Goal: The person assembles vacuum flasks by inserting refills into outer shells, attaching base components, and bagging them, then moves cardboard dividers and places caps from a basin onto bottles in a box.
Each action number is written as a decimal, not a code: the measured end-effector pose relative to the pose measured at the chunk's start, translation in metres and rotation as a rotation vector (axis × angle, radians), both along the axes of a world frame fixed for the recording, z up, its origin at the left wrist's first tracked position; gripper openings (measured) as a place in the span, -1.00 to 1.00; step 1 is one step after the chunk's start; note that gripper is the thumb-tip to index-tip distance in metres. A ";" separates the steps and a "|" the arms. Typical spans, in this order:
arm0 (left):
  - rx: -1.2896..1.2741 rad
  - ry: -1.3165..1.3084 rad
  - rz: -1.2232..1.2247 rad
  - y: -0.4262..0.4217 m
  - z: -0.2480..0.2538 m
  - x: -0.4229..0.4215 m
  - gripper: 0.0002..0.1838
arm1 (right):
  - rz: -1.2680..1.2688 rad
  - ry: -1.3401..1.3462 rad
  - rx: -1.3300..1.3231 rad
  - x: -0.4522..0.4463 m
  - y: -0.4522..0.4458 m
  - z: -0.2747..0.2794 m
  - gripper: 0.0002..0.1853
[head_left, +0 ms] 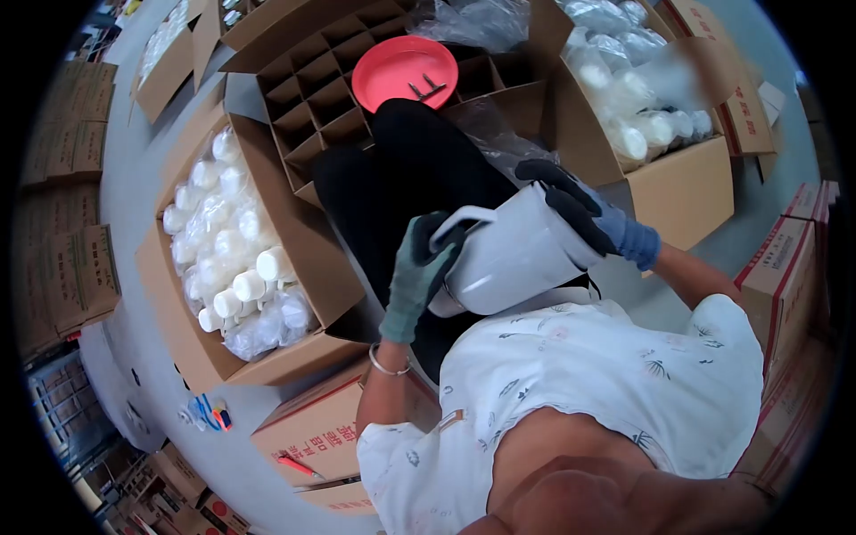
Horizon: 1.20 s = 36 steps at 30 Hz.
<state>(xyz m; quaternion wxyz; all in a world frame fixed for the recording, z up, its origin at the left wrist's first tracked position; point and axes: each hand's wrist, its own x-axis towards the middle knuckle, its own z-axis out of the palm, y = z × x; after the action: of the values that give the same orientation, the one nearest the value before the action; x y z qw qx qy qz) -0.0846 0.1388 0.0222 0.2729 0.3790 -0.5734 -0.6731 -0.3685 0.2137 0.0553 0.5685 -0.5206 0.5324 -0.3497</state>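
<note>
Head view: looking down over a pale printed shirt (615,366) and dark trousers (419,165).
Left hand (421,272): in a green-grey glove with dark fingers, curled around the handle side of a white pitcher (522,254); exact finger placement partly hidden. Wearing a bracelet (390,366) at the wrist.
Right hand (584,209): in a blue-grey and black glove, clamped over the opposite end of the white pitcher.
Spacing: well apart from each other, both closed on the same piece.
Position: tilted over the lap, held between both hands; cannot tell which end is open.
Left box (308,232): standing open beside the left knee, filled with white items in clear plastic (223,236).
Right box (682,192): also open, packed with similar wrapped white items (629,98).
Divider box (321,76): directly ahead, split into cells; topped by a red dish (392,71) with small dark metal bits (432,90) inside, near loose clear plastic (481,22).
Lettered carton (308,423): below the left box, marked in red, with a red cutter (300,465) on it.
Edges: stacked cartons (67,147) far left, on a grey floor (134,223).
</note>
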 end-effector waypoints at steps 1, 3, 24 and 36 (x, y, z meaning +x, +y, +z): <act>0.015 0.027 -0.019 0.004 0.001 0.006 -0.58 | -0.049 -0.157 0.132 -0.011 0.016 -0.050 -0.39; -0.031 0.012 -0.058 0.012 0.011 0.013 -0.65 | -0.127 -0.254 0.201 -0.005 0.021 -0.062 -0.38; 0.200 -0.099 0.166 -0.007 -0.071 0.010 -0.67 | 0.032 0.325 -0.364 0.041 -0.048 0.004 -0.53; -0.893 -0.488 -0.206 -0.052 0.099 0.013 -0.17 | 0.202 0.563 -0.435 0.078 -0.161 0.017 -0.61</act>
<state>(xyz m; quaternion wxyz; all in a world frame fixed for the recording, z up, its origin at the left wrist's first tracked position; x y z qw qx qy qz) -0.0713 0.0871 0.1214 0.1990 0.3132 -0.8859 -0.2783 -0.2907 0.0529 0.0721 0.3075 -0.7551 0.5269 -0.2402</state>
